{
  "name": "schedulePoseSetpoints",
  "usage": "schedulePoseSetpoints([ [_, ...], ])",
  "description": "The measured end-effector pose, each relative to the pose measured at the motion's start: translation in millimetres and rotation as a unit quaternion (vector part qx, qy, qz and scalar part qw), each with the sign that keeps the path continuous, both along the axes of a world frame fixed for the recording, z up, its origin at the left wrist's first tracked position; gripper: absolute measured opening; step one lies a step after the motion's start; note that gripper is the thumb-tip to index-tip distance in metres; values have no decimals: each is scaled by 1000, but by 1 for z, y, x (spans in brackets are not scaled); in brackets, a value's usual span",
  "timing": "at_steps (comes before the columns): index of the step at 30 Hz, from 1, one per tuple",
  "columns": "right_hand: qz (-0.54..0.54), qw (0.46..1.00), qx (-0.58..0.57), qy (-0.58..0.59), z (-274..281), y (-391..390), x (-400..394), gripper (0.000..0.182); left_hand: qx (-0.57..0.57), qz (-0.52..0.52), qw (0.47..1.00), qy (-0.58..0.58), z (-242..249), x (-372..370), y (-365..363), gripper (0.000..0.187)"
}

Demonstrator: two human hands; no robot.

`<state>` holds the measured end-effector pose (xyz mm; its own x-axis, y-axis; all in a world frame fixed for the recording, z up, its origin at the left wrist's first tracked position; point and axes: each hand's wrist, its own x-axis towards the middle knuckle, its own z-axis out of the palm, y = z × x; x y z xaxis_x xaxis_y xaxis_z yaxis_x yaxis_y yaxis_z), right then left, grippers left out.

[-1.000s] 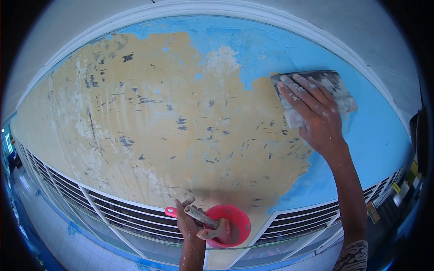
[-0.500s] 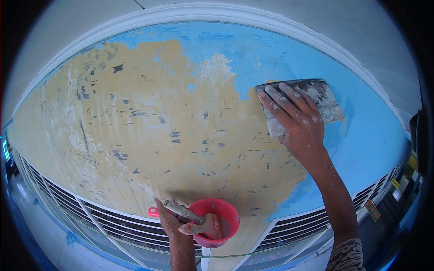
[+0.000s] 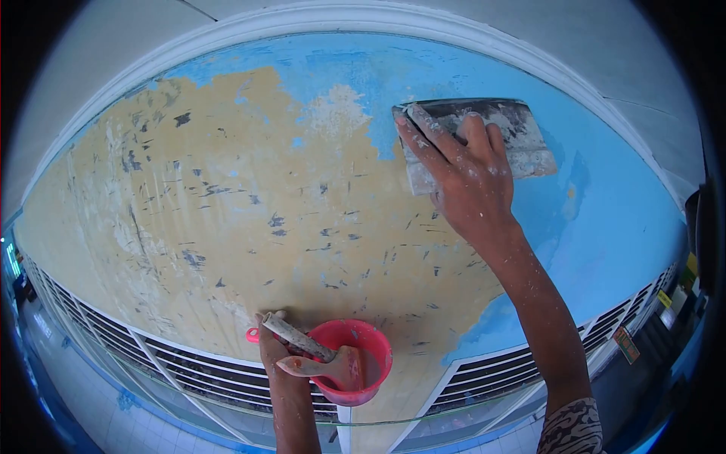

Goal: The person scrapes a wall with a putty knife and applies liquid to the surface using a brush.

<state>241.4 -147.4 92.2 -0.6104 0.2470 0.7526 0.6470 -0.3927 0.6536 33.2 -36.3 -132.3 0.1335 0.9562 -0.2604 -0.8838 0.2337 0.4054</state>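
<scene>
My right hand (image 3: 478, 178) grips a wide putty blade (image 3: 529, 147), dark and smeared with dried filler, its fingers spread over the face. The blade lies against the upper right of the wall (image 3: 227, 227), over blue paint and the edge of the tan patch. Low in the middle, my left hand (image 3: 278, 349) is closed round the handle of a pink dipper (image 3: 386, 363). Inside it stand a paintbrush (image 3: 349, 368), bristles down, and a second tool with a crusted round handle (image 3: 287, 331); that tool's lower end is hidden. Pale liquid shows in the dipper.
White moulding (image 3: 423, 15) borders the wall's curved top below the ceiling. White window bars (image 3: 204, 378) run beneath the wall at left, and more bars (image 3: 491, 378) at right. A tiled floor (image 3: 151, 424) shows far below.
My right hand and the putty blade have moved up and left across the wall, and some fingers are more bent. My left hand and the dipper shift slightly up and left in view.
</scene>
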Motion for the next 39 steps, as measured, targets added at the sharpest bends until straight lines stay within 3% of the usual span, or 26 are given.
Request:
schedulePoseSetpoints([
  [4, -5, 999, -30, 22, -17, -14, -4, 45, 15, -20, 1000, 6, -24, -7, 20, 42],
  [7, -22, 1000, -15, 7, -24, -7, 3, 46, 19, -42, 999, 7, -18, -8, 13, 48],
  [10, 1, 1000, -30, 2, 5, -3, -11, 46, -8, -39, 999, 10, -1, -5, 5, 47],
  [39, -20, 999, -36, -31, 2, -3, -15, 42, 10, -49, 998, -32, -10, -11, 18, 45],
])
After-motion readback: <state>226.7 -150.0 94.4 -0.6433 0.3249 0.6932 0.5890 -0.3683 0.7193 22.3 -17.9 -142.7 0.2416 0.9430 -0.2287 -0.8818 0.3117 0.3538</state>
